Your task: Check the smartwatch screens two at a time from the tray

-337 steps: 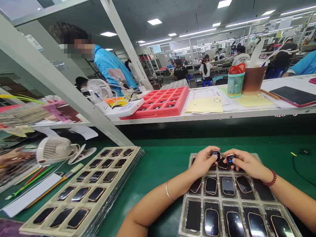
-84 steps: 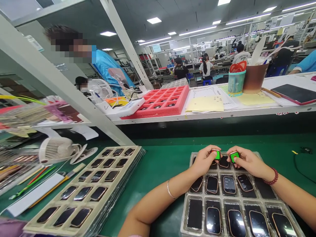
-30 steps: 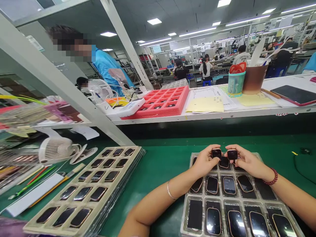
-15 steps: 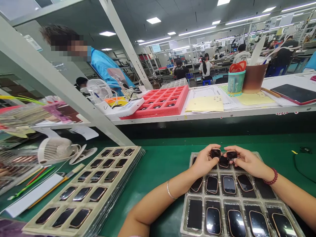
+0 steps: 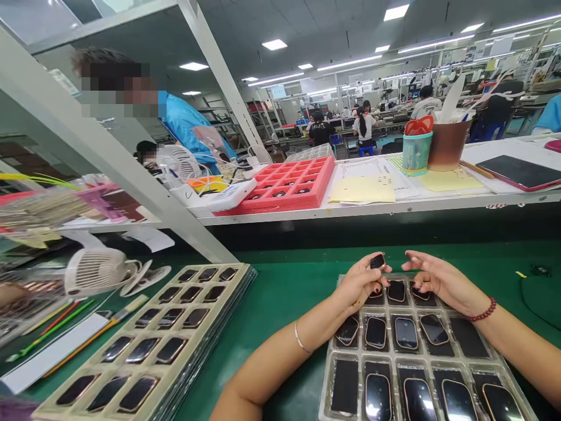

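Note:
My left hand [image 5: 362,282] is closed on a small watch body [image 5: 376,261] with a black face, held above the far left of the clear plastic tray [image 5: 322,383]. My right hand [image 5: 442,283] hovers over the tray's far row with its index finger stretched out and the other fingers bent. Its fingertips are beside or touching a watch body [image 5: 421,293] in a compartment there; contact is hard to tell. Another watch body [image 5: 396,290] lies between the two hands. Nearer rows hold more gold-rimmed watch bodies [image 5: 406,332] on dark pads, and two compartments show only the pad [image 5: 345,386].
On the left, stacked cream trays [image 5: 173,336] hold rows of watch bodies. Beside them are a brush [image 5: 127,310], a white strip and a small fan [image 5: 94,270]. A shelf above carries a red foam tray [image 5: 287,204], papers, cups and a phone [image 5: 519,171]. A person in blue stands behind.
My right hand has lowered from the watch body it held and opened its fingers; a watch body now lies below them in the tray. My left hand has tilted its watch body.

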`<move>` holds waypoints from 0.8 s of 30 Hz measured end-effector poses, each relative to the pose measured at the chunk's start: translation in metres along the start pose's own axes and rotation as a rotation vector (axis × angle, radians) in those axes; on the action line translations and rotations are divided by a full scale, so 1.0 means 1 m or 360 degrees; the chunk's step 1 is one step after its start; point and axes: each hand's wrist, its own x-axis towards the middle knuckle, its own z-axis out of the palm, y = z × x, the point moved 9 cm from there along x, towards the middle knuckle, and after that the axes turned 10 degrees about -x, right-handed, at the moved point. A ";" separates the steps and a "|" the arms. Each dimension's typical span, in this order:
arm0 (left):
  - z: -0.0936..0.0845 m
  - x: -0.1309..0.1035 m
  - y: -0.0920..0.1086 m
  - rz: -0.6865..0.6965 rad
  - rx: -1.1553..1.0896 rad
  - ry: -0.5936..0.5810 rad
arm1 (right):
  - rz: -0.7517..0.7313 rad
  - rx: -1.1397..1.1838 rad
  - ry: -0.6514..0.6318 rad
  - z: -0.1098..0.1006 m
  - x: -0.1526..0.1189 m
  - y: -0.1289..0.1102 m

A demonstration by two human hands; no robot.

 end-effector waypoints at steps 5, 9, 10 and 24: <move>-0.009 0.005 -0.010 -0.0248 -0.0361 0.0071 | 0.0139 0.0380 -0.0251 0.006 0.002 0.003; -0.012 0.005 -0.012 -0.0334 -0.0462 0.0102 | 0.0172 0.0428 -0.0268 0.004 0.002 0.004; -0.011 0.005 -0.012 -0.0343 -0.0461 0.0094 | 0.0173 0.0417 -0.0263 0.003 0.002 0.005; 0.012 -0.010 -0.007 0.0111 0.0711 -0.0102 | -0.0145 -0.0504 -0.0089 0.019 -0.005 -0.008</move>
